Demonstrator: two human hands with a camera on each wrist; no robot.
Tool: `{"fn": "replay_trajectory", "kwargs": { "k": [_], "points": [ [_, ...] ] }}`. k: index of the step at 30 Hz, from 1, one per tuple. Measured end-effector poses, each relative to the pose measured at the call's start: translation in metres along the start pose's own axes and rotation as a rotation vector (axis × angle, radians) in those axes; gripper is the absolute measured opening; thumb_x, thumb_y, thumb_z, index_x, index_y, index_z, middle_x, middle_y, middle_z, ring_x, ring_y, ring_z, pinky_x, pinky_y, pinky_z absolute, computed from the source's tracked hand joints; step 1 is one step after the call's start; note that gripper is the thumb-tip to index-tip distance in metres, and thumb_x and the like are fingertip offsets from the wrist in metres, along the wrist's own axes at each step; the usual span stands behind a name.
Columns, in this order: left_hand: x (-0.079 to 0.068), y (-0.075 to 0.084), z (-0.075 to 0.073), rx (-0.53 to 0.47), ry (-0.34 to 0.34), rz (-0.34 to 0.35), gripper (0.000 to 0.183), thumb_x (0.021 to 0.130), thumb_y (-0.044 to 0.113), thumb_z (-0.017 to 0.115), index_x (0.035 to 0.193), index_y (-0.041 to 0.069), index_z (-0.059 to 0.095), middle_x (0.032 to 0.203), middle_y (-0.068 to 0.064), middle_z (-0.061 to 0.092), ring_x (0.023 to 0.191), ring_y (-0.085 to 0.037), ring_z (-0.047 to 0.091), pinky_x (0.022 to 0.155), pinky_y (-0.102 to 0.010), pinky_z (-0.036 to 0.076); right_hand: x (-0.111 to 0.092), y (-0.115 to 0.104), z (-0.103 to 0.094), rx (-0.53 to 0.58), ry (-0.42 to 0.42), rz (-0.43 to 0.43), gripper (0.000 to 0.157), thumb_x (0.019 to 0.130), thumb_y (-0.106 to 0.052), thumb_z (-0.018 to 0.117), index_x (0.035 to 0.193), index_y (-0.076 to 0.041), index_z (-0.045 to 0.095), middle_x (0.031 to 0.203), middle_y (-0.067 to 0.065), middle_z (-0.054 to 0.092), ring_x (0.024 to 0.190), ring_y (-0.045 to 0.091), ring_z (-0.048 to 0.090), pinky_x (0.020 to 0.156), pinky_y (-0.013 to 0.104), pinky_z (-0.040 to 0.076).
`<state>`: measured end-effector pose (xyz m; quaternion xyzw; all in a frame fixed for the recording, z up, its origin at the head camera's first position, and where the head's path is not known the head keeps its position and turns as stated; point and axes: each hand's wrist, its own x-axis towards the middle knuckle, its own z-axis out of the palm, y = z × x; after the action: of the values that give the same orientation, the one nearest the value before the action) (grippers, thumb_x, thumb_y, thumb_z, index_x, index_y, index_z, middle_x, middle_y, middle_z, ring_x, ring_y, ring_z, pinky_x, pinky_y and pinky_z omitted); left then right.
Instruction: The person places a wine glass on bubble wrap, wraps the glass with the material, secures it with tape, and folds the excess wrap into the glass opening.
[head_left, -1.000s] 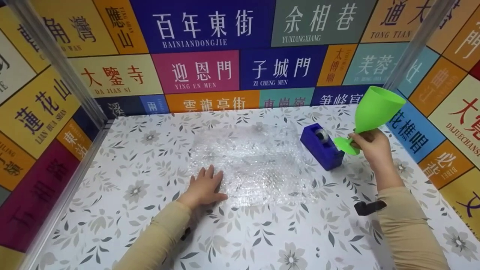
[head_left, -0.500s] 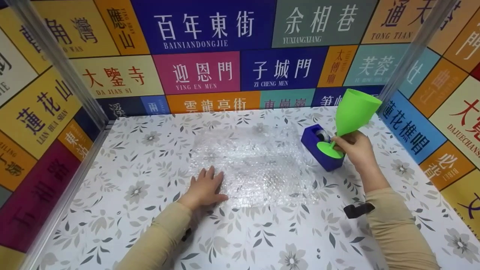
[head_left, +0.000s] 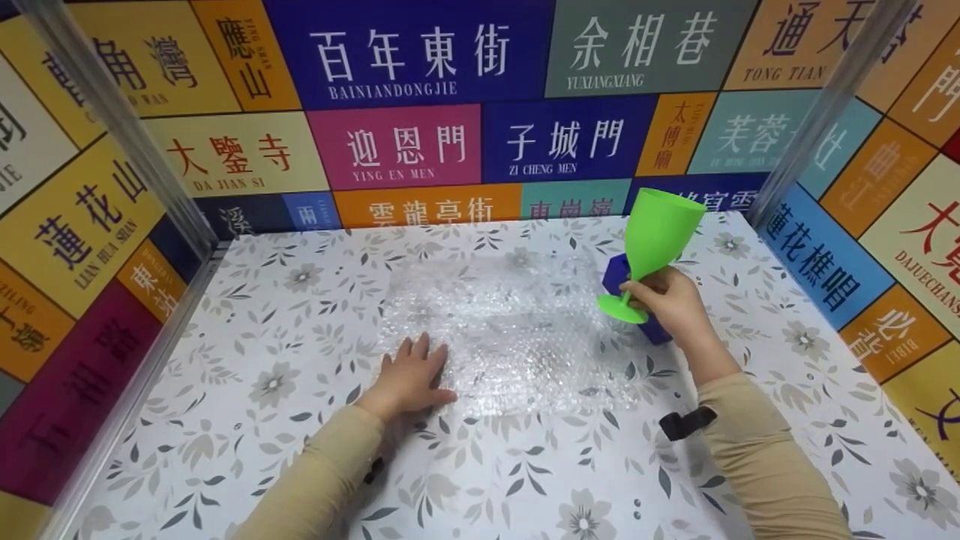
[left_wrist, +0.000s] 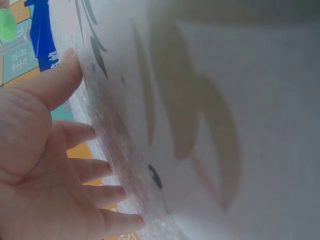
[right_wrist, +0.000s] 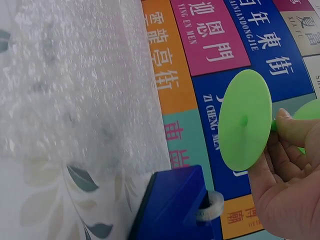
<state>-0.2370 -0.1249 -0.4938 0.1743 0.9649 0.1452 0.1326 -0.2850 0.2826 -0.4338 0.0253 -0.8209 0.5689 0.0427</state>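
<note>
A bright green plastic goblet (head_left: 661, 231) is held up by its stem in my right hand (head_left: 675, 304), thumb and fingers pinching just above the round foot (right_wrist: 245, 120). It tilts a little to the right and overlaps the blue tape dispenser (head_left: 616, 271) in the head view. My left hand (head_left: 409, 379) rests with spread fingers at the left edge of a sheet of clear bubble wrap (head_left: 517, 337), which lies flat on the table. In the left wrist view the fingertips (left_wrist: 132, 220) touch the wrap's edge.
The blue tape dispenser, with a roll of clear tape (right_wrist: 212, 206), stands right of the bubble wrap. A floral cloth (head_left: 270, 382) covers the table. Colourful sign-printed panels (head_left: 405, 142) wall the back and both sides, with clear corner posts (head_left: 825, 120).
My right hand has carried the goblet leftward and slightly down, from right of the tape dispenser to in front of it, near the bubble wrap. The left hand has stayed in place.
</note>
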Motion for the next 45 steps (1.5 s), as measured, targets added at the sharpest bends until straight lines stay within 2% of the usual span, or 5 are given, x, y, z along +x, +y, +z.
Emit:
{"fn": "replay_trajectory", "kwargs": {
  "k": [4,19,25,36,45],
  "points": [
    [0.000,-0.001,0.001,0.001,0.000,-0.001,0.086,0.087,0.050,0.070,0.155,0.010,0.034,0.159,-0.028,0.017,0.143,-0.053,0.013,0.108,-0.075,0.012,0.000,-0.001,0.014,0.029,-0.026,-0.001,0.046,0.097,-0.017,0.067,0.128,0.012,0.050,0.112,0.022,0.063,0.085,0.008,0.065,0.081,0.024,0.057],
    [0.001,0.001,0.000,0.012,-0.007,0.000,0.084,0.089,0.049,0.069,0.154,0.009,0.035,0.159,-0.028,0.018,0.143,-0.053,0.014,0.108,-0.075,0.015,0.002,-0.001,0.057,0.090,-0.131,0.049,0.039,0.096,-0.011,0.066,0.125,0.011,0.051,0.108,0.020,0.065,0.086,0.015,0.066,0.080,0.028,0.058],
    [0.001,-0.001,0.000,0.033,-0.001,0.005,0.084,0.088,0.051,0.069,0.154,0.010,0.036,0.158,-0.028,0.020,0.142,-0.053,0.017,0.108,-0.074,0.017,0.006,0.003,0.077,0.120,-0.147,0.044,0.032,0.094,-0.007,0.068,0.116,0.011,0.055,0.101,0.016,0.067,0.082,0.013,0.066,0.077,0.026,0.059],
    [0.001,-0.005,-0.002,0.054,0.047,0.033,0.079,0.086,0.051,0.071,0.150,0.013,0.044,0.155,-0.025,0.030,0.140,-0.052,0.026,0.107,-0.073,0.023,0.002,0.003,0.109,0.143,-0.214,0.064,0.025,0.094,-0.003,0.067,0.112,0.012,0.056,0.097,0.017,0.068,0.078,0.014,0.067,0.075,0.028,0.059],
    [0.000,-0.012,-0.006,0.032,0.117,0.104,0.066,0.084,0.039,0.078,0.138,0.009,0.057,0.145,-0.026,0.045,0.132,-0.048,0.041,0.101,-0.066,0.038,-0.001,-0.003,0.128,0.141,-0.266,0.102,0.021,0.094,-0.002,0.066,0.107,0.012,0.057,0.093,0.015,0.068,0.075,0.013,0.066,0.074,0.028,0.060]
  ]
}}
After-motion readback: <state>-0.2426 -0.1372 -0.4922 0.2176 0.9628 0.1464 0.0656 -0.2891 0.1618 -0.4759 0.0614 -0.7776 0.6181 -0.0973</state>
